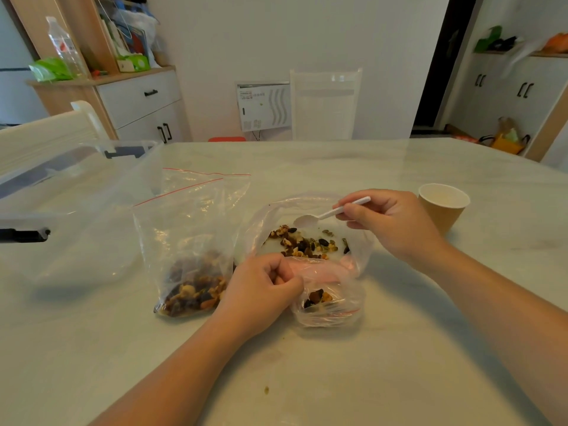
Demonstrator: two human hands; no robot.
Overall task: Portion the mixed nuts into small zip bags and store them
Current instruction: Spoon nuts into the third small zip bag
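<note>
At the centre of the frame, on the table [399, 348], the left hand [261, 293] pinches the mouth of a small zip bag [329, 302] holding a few nuts. Just above it lies the open bag of mixed nuts [302, 242] — the right hand [390, 222] grips a white plastic spoon [325, 214] over it. Left of the left hand stands a filled zip bag [190, 241]; a paper cup [442, 207] sits at the right.

Storage box [46, 179] cut off left; left hand [261, 290] hides bag mouth.
</note>
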